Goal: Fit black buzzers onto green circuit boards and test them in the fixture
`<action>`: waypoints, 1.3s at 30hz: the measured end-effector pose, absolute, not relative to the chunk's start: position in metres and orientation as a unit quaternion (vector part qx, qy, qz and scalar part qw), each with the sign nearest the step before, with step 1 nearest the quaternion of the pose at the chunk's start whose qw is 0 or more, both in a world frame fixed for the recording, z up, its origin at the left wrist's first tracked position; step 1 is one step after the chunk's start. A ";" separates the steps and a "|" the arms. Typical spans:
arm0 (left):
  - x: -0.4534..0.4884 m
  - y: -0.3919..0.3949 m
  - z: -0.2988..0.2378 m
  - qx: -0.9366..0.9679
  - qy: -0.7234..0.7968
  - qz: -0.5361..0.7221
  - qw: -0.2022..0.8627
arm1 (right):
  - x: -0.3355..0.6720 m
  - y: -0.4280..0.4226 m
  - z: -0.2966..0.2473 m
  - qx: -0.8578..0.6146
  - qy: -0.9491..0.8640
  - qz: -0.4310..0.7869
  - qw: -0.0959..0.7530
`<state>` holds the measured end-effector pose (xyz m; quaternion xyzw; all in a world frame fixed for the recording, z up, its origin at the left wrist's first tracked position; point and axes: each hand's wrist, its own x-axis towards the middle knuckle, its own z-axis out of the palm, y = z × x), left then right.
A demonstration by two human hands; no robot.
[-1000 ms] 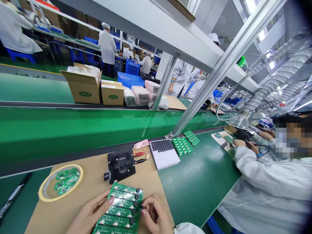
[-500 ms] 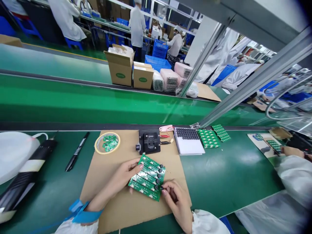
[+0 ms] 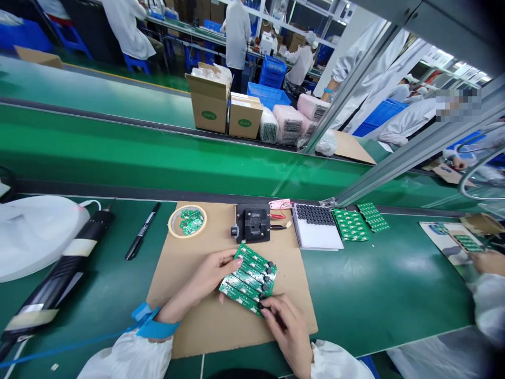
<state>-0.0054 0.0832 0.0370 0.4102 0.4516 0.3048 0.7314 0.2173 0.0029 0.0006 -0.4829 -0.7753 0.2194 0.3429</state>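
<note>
My left hand (image 3: 216, 269) grips the left edge of a green circuit board panel (image 3: 248, 278), thumb on top and fingers underneath. The panel is held tilted above a sheet of brown cardboard (image 3: 197, 321). Several small round black components (image 3: 267, 279) stand in a row along its right side. At the panel's lower right corner, my right hand (image 3: 290, 323) pinches a small round black component (image 3: 262, 305) against the board. My fingertips partly cover that piece. A blue strap (image 3: 158, 323) circles my left wrist.
Behind the panel stands a black fixture (image 3: 252, 223), with a tape roll (image 3: 187, 221) holding small green boards to its left. A tray of black components (image 3: 315, 218) and more panels (image 3: 351, 225) lie right. A marker (image 3: 142, 231) and black taped tool (image 3: 59, 273) lie left. A co-worker's hand (image 3: 487, 261) is far right.
The view has shifted, so the bench appears further right. My right fingers have brought the black component from beside the panel's edge onto its lower right corner. My left hand keeps its hold.
</note>
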 end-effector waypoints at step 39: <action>-0.008 0.085 0.040 0.411 0.448 0.290 0.739 | 0.300 0.166 0.027 -0.659 -0.719 -0.096 0.201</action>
